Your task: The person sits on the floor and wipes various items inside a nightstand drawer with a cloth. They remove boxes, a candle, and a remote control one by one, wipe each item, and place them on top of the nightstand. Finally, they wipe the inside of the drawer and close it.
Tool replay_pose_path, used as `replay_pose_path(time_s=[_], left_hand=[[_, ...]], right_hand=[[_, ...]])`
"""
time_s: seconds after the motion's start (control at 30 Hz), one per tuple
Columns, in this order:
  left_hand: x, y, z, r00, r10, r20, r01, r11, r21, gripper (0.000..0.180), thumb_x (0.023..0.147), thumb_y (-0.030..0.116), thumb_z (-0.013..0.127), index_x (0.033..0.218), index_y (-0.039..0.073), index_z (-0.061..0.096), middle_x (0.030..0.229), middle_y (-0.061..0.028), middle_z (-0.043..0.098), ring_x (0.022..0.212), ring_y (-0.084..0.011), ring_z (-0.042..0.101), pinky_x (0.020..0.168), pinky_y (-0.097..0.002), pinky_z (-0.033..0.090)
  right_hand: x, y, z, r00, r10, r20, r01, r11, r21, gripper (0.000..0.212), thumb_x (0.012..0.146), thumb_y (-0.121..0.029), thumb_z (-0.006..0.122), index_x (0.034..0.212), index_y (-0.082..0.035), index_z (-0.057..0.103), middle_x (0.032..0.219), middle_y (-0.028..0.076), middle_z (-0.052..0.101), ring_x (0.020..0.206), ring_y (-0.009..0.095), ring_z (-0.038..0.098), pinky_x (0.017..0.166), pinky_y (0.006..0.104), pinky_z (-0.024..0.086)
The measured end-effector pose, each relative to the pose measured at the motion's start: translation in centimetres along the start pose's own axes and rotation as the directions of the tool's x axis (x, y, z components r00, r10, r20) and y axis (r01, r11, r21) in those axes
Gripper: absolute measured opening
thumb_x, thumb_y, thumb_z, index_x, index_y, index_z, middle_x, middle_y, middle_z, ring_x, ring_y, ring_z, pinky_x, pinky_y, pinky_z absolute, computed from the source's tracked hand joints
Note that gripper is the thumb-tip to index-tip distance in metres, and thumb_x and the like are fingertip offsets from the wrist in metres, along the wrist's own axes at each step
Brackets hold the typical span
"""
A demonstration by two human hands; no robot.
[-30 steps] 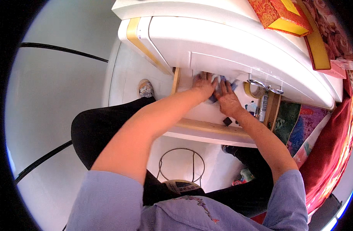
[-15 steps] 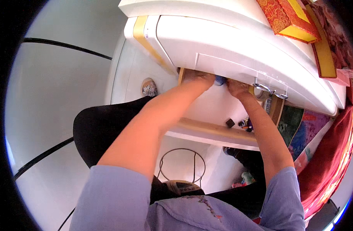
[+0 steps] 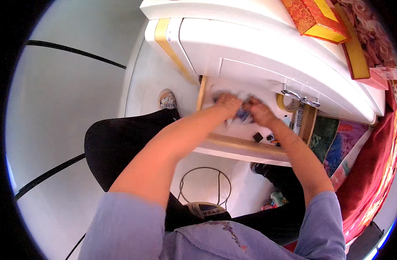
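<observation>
Over the pulled-out drawer (image 3: 207,138) my two hands are close together, both smeared by motion. Between them is a small blue thing (image 3: 243,115), too blurred to name. My left hand (image 3: 229,102) has its fingers curled in at the blue thing's left side. From the right, my right hand (image 3: 260,112) closes on the same thing. A dark blur shows beside the left hand's knuckles, and I cannot make it out. Near the drawer's front lie a small black square piece (image 3: 258,137) and some small dark items (image 3: 272,139), partly behind my right forearm.
In the drawer's right side are a tape roll (image 3: 280,102) and a long narrow grey item (image 3: 298,117). A metal handle (image 3: 300,97) juts from the white cabinet front (image 3: 250,56) above. Red-and-gold boxes (image 3: 317,21) sit on top. Below stands a round wire frame (image 3: 206,168).
Both hands have come out from the drawer's back toward me, bringing the blue thing along. More of the drawer's back and the tape roll now shows.
</observation>
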State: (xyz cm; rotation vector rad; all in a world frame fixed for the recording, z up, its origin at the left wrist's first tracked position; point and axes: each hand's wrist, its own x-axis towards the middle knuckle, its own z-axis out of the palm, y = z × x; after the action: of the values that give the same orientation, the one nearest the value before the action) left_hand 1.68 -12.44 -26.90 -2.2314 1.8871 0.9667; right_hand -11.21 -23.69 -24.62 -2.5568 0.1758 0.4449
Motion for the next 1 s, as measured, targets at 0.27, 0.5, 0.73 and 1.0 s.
replay_pose_path(time_s=[0.27, 0.5, 0.73, 1.0], left_hand=[[4.5, 0.2, -1.1, 0.928, -0.036, -0.370, 0.021, 0.999, -0.045, 0.027, 0.073, 0.015, 0.060, 0.097, 0.004, 0.064, 0.095, -0.0157, 0.064, 0.092, -0.0325, 0.061, 0.080, -0.0434, 0.049], [-3.2, -0.6, -0.5, 0.957, 0.101, 0.271, -0.092, 0.995, -0.048, 0.050, 0.058, 0.013, 0.078, 0.105, 0.006, 0.062, 0.102, -0.0170, 0.062, 0.094, -0.0327, 0.060, 0.080, -0.0423, 0.049], [2.4, -4.3, 1.5, 0.855, -0.109, -0.507, 0.035, 0.988, -0.153, 0.054, 0.074, 0.023, 0.065, 0.124, 0.018, 0.048, 0.130, -0.0155, 0.044, 0.120, -0.0319, 0.041, 0.100, -0.0440, 0.033], [2.7, -2.1, -1.6, 0.865, -0.299, -0.402, 0.291, 0.953, -0.082, 0.069, 0.081, 0.049, 0.052, 0.135, 0.011, 0.033, 0.141, -0.0126, 0.031, 0.131, -0.0300, 0.025, 0.106, -0.0441, 0.021]], right_hand=[[0.6, 3.4, -0.9, 0.951, 0.279, -0.132, -0.296, 0.947, -0.129, 0.030, 0.065, -0.002, 0.059, 0.095, -0.007, 0.059, 0.103, 0.020, 0.058, 0.100, 0.037, 0.054, 0.083, 0.0434, 0.046], [-1.2, -2.9, 2.1, 0.987, 0.036, 0.158, -0.027, 0.998, -0.062, 0.031, 0.069, -0.003, 0.057, 0.098, -0.013, 0.062, 0.097, 0.018, 0.055, 0.098, 0.035, 0.055, 0.085, 0.0425, 0.045], [1.5, 1.6, -2.7, 0.929, 0.343, -0.137, -0.368, 0.891, -0.265, 0.045, 0.076, -0.021, 0.061, 0.119, -0.013, 0.050, 0.130, 0.018, 0.043, 0.120, 0.034, 0.040, 0.100, 0.0460, 0.033], [5.6, 2.6, 0.9, 0.946, 0.239, -0.221, -0.287, 0.933, -0.218, 0.038, 0.081, -0.021, 0.051, 0.118, -0.009, 0.054, 0.130, 0.018, 0.042, 0.121, 0.033, 0.038, 0.100, 0.0461, 0.033]])
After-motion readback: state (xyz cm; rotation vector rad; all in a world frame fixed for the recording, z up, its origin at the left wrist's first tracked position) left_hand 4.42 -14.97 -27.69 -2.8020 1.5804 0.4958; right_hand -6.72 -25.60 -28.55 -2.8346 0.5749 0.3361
